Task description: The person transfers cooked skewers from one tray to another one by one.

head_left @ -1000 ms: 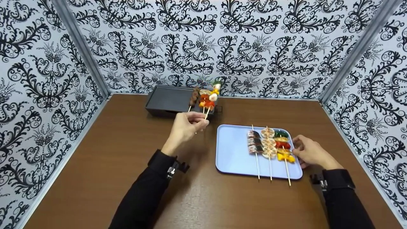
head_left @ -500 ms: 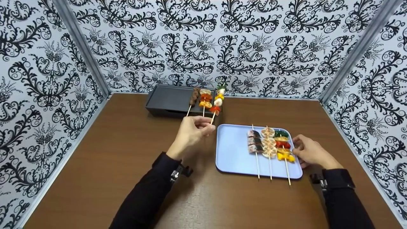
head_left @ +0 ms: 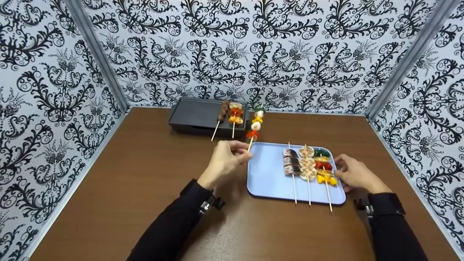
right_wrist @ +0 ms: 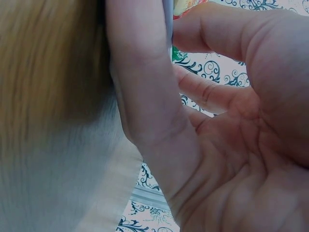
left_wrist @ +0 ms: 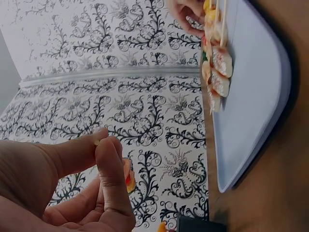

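Note:
In the head view my left hand (head_left: 228, 159) pinches the stick of a skewer (head_left: 256, 126) with green, white, yellow and red pieces. Its food end tilts up past the tray's far left corner. The left wrist view has thumb and finger meeting on the stick's end (left_wrist: 97, 142). My right hand (head_left: 357, 174) holds the right rim of a light blue tray (head_left: 266, 170), with the rim between thumb and finger in the right wrist view. On the tray's right half lie a skewer of dark-skinned chunks (head_left: 291, 163), one of pale round slices (head_left: 307, 163) and a colourful vegetable skewer (head_left: 323, 165).
A dark grey grill (head_left: 197, 112) stands at the back left. On its right end lie a brown meat skewer (head_left: 223, 112) and a vegetable skewer (head_left: 236, 111), their sticks overhanging the front. Patterned walls (head_left: 282, 54) enclose the brown table (head_left: 145, 174).
My left hand has carried the held skewer from over the grill's right end rightward and nearer, to the tray's left corner. The right hand and tray have stayed in place.

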The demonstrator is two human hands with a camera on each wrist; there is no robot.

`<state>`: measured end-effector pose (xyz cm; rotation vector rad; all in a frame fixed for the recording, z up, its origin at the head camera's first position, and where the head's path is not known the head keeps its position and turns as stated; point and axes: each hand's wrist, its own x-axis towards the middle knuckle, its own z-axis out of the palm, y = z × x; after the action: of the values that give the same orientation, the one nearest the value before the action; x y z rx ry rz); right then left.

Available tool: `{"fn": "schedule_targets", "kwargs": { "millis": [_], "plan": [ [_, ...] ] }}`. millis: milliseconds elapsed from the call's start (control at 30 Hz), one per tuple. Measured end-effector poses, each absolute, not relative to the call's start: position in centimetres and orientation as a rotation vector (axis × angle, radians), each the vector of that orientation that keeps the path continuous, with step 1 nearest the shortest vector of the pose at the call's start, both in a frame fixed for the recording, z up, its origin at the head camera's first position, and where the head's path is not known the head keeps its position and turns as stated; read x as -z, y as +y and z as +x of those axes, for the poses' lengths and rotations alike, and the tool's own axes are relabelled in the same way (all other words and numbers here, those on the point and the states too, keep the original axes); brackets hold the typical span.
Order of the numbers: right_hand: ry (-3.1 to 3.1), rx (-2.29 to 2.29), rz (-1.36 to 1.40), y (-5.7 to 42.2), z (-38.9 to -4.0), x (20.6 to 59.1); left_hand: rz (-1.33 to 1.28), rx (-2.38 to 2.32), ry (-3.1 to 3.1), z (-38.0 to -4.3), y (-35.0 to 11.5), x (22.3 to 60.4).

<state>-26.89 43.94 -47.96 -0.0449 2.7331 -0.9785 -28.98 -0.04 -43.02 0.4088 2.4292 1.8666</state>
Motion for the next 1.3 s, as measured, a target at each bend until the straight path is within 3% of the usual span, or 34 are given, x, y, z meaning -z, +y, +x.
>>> {"fn": "schedule_targets", "kwargs": {
  "millis": [1300],
  "plan": [
    [2.723,0.982,-0.062,43.8,-26.9,47.6,0.363,-1.614,2.433,-25.2,3.6,46.6]
  ]
}}
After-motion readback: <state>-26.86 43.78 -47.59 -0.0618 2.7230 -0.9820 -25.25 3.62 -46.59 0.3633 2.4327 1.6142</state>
